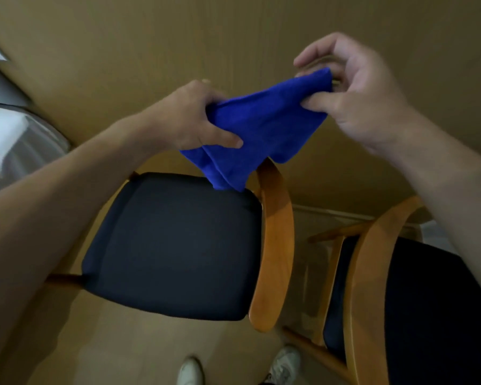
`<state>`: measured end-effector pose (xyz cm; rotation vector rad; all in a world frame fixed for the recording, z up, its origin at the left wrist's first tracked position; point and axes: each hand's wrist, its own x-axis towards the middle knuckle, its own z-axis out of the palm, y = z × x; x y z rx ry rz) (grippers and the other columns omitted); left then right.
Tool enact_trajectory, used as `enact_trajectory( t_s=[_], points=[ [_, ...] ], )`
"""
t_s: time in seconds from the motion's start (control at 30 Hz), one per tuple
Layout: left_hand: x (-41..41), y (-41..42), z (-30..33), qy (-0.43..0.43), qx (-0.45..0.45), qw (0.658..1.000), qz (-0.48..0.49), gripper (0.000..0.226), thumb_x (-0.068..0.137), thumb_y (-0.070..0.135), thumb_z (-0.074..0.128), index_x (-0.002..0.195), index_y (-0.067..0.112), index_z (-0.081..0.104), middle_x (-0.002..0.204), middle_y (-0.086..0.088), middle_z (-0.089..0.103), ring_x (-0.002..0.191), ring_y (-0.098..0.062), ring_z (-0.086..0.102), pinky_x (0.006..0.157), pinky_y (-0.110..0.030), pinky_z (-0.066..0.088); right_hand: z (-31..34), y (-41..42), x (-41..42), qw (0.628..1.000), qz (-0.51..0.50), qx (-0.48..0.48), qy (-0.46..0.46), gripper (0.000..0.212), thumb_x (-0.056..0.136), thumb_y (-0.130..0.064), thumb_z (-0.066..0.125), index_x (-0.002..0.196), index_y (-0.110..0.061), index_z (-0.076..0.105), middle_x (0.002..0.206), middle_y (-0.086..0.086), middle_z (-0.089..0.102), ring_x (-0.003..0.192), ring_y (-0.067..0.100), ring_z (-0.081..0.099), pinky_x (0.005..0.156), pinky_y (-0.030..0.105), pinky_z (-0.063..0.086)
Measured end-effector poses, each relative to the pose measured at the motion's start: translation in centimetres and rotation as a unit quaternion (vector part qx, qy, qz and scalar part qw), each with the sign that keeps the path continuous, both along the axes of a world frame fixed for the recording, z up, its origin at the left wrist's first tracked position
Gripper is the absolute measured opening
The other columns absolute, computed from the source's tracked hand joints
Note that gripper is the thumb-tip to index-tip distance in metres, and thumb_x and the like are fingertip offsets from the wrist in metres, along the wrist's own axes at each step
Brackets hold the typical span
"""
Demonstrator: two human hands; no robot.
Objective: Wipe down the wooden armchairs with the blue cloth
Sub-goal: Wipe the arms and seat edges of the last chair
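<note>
The blue cloth (261, 129) hangs folded in the air between both hands, above the chairs. My left hand (186, 118) grips its left edge, thumb on top of the fabric. My right hand (356, 87) pinches its upper right corner between thumb and fingers. Below stands a wooden armchair (275, 245) with a dark seat cushion (175, 245); its curved wooden arm runs under the cloth's lower tip. A second wooden armchair (364, 287) with a dark seat stands to the right, partly hidden by my right forearm.
Tan wooden floor (150, 348) surrounds the chairs. My two shoes (239, 368) show at the bottom edge. A pale, shiny object (14, 140) sits at the far left. A narrow gap separates the two chairs.
</note>
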<state>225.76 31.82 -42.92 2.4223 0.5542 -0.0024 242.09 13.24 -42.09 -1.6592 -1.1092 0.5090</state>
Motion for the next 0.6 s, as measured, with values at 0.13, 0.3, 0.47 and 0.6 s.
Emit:
enact_trajectory(
  t_s=[0.13, 0.3, 0.47, 0.6],
  points=[
    [-2.3, -5.5, -3.4, -0.016, -0.009, 0.997, -0.075, 0.026, 0.076, 0.03, 0.074, 0.093, 0.03, 0.055, 0.084, 0.01, 0.06, 0.076, 0.002, 0.058, 0.062, -0.022, 0.045, -3.2, -5.6, -1.1, 0.996, 0.023, -0.084, -0.034, 0.056, 0.077, 0.013, 0.057, 0.106, -0.034, 0.064, 0.096, -0.009, 0.067, 0.092, 0.01, 0.065, 0.082, 0.018, 0.051],
    [-6.1, -16.9, -13.5, 0.106, -0.014, 0.985, -0.136, 0.04, 0.085, 0.034, 0.063, 0.12, 0.03, 0.043, 0.112, 0.003, 0.058, 0.101, -0.02, 0.06, 0.084, -0.038, 0.049, -10.7, -13.5, -4.5, 0.955, 0.058, -0.287, -0.052, 0.058, 0.07, 0.018, 0.052, 0.082, -0.035, 0.072, 0.092, -0.017, 0.065, 0.091, 0.003, 0.062, 0.083, 0.029, 0.05],
    [-7.6, -21.4, -18.3, 0.144, -0.148, 0.964, -0.164, 0.044, 0.084, 0.045, 0.064, 0.124, 0.029, 0.055, 0.11, 0.011, 0.059, 0.086, -0.002, 0.056, 0.082, -0.026, 0.05, -16.9, -18.0, -6.8, 0.889, 0.037, -0.455, -0.04, 0.042, 0.083, 0.006, 0.051, 0.074, -0.033, 0.061, 0.095, -0.015, 0.053, 0.091, 0.002, 0.055, 0.082, 0.033, 0.051],
    [-5.6, -17.8, -19.0, 0.057, -0.157, 0.985, -0.03, 0.032, 0.086, 0.039, 0.066, 0.116, 0.028, 0.059, 0.101, 0.016, 0.062, 0.089, -0.001, 0.06, 0.085, -0.029, 0.052, -19.6, -18.3, -8.1, 0.881, 0.032, -0.472, -0.024, 0.038, 0.084, 0.001, 0.055, 0.092, -0.036, 0.055, 0.109, -0.017, 0.052, 0.099, 0.005, 0.054, 0.078, 0.022, 0.049]
  ],
)
